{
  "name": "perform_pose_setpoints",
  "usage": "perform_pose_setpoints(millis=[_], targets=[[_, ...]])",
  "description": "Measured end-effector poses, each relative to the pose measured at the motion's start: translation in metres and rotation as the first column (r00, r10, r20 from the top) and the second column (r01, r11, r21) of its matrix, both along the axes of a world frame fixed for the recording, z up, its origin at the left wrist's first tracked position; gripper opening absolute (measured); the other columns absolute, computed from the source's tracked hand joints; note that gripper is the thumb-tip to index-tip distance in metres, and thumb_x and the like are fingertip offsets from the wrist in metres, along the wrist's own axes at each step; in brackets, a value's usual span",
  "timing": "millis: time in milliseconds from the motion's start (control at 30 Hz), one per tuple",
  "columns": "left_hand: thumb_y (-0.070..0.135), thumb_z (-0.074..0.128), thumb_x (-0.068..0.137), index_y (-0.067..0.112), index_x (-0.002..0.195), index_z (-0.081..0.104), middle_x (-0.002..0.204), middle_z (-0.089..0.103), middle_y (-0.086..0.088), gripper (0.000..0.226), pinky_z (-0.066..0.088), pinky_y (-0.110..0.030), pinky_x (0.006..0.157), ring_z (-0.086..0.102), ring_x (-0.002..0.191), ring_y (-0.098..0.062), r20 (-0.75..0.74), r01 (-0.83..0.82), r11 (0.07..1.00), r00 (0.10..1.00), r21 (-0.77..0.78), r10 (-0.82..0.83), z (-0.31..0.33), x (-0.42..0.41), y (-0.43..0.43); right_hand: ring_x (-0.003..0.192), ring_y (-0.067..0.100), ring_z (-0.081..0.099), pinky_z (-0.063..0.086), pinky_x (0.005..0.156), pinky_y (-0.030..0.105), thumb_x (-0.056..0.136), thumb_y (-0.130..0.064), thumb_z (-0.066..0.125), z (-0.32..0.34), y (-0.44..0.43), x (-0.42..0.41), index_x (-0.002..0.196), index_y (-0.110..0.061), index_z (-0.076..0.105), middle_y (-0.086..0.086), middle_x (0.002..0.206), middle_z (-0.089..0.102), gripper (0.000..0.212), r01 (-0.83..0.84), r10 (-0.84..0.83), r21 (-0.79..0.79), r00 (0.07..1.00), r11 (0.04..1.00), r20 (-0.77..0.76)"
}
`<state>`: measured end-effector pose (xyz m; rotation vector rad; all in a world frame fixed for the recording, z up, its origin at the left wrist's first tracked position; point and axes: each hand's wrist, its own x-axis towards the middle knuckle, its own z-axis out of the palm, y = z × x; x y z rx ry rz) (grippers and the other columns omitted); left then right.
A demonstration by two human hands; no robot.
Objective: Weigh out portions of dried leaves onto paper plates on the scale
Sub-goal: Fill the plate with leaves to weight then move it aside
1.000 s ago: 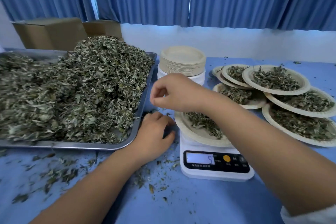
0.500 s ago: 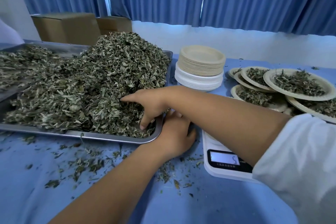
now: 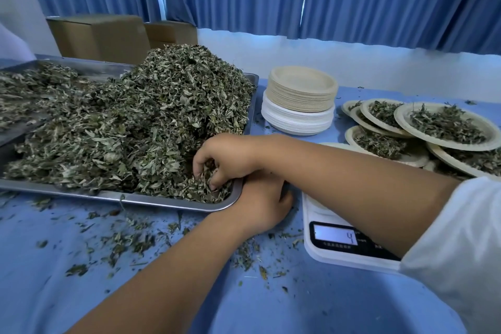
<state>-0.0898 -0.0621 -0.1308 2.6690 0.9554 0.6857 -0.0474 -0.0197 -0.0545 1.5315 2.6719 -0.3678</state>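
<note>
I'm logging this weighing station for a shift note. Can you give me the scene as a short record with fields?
right hand: fingers curled into the dried leaves, gripping some at the near right corner of the tray
left hand: rests on the table beside that corner; fingers hidden under the right forearm
scale: display reads 4; platform mostly hidden by the forearm
empty plates: one stack behind the scale
filled plates: several overlapping, far right
spill: leaf bits on the table
</note>
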Motion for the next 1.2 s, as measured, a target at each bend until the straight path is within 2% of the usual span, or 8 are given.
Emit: perform_pose_setpoints(millis=[100,167,300,567,833,1000,1100,1200], targets=[[0.028,0.043,0.09,0.013,0.105,0.053,0.102,0.056,-0.007,0.023,0.041,-0.039,0.083,0.052,0.095,-0.026,-0.019,0.017,1.0,1.0,-0.02,-0.017,0.0,0.002,0.002,0.066,-0.005,0.052,0.038,0.058,0.009,0.084,-0.014,0.073,0.008,-0.002,0.002,0.111,-0.015,0.07,-0.012,0.085,0.06,0.027,0.033,-0.029,0.03,0.994,0.999,-0.105],[0.03,0.043,0.089,0.012,0.102,0.053,0.107,0.054,-0.006,0.024,0.041,-0.038,0.086,0.049,0.099,-0.025,-0.049,0.005,1.0,0.999,0.004,-0.005,-0.002,0.003,0.005,0.065,-0.004,0.051,0.036,0.057,0.005,0.085,-0.015,0.073,0.015,-0.002,0.004,0.109,-0.015,0.071,-0.015,0.083,0.057,0.024,0.059,-0.045,0.071,0.981,0.996,-0.189],[0.03,0.046,0.089,0.012,0.099,0.055,0.104,0.051,-0.007,0.023,0.039,-0.039,0.086,0.046,0.095,-0.025,-0.058,-0.012,1.0,0.998,0.018,0.013,-0.003,0.003,0.005,0.067,-0.001,0.05,0.035,0.06,0.007,0.082,-0.019,0.076,0.027,-0.002,0.006,0.105,-0.016,0.073,-0.009,0.088,0.063,0.023,0.102,-0.062,0.108,0.944,0.989,-0.323],[0.026,0.048,0.093,0.01,0.112,0.058,0.107,0.051,-0.009,0.027,0.028,-0.031,0.093,0.043,0.103,-0.025,-0.061,-0.003,1.0,0.998,0.015,0.004,0.002,0.004,0.002,0.049,-0.01,0.05,0.038,0.053,0.004,0.08,-0.013,0.078,0.046,-0.023,0.04,0.097,-0.017,0.072,-0.026,0.049,0.056,0.018,0.25,-0.177,0.022,0.741,0.968,-0.648],[0.03,0.046,0.094,0.017,0.12,0.054,0.115,0.046,-0.004,0.03,0.028,-0.026,0.09,0.037,0.107,-0.022,-0.083,-0.036,0.999,0.996,-0.028,0.034,0.003,0.005,0.0,0.066,0.003,0.065,0.052,0.069,0.014,0.077,-0.009,0.079,0.046,-0.074,0.106,0.086,-0.024,0.074,-0.006,0.071,0.072,0.019,0.366,-0.247,-0.037,0.548,0.93,-0.799],[0.031,0.047,0.094,0.017,0.114,0.054,0.106,0.041,0.0,0.025,0.029,-0.025,0.085,0.036,0.107,-0.022,-0.077,-0.047,0.997,0.996,-0.056,0.043,0.006,0.003,-0.001,0.059,-0.002,0.063,0.045,0.056,0.005,0.076,-0.008,0.078,0.047,-0.102,0.139,0.087,-0.024,0.073,-0.01,0.066,0.071,0.021,0.427,-0.304,-0.094,0.457,0.899,-0.836],[0.031,0.048,0.094,0.019,0.11,0.053,0.106,0.042,0.0,0.021,0.032,-0.028,0.089,0.037,0.106,-0.021,-0.076,-0.045,0.997,0.996,-0.066,0.04,0.007,0.003,-0.002,0.048,-0.005,0.056,0.039,0.05,0.002,0.075,-0.014,0.079,0.051,-0.109,0.152,0.09,-0.025,0.073,-0.016,0.055,0.064,0.02,0.465,-0.341,-0.07,0.531,0.883,-0.775],[0.032,0.049,0.094,0.021,0.11,0.053,0.106,0.042,0.002,0.019,0.03,-0.026,0.088,0.037,0.108,-0.02,-0.069,-0.045,0.997,0.997,-0.058,0.041,0.007,0.003,-0.003,0.058,-0.002,0.063,0.043,0.056,0.005,0.074,-0.021,0.081,0.057,-0.114,0.163,0.091,-0.027,0.074,-0.011,0.064,0.07,0.019,0.466,-0.386,-0.075,0.62,0.882,-0.683]])
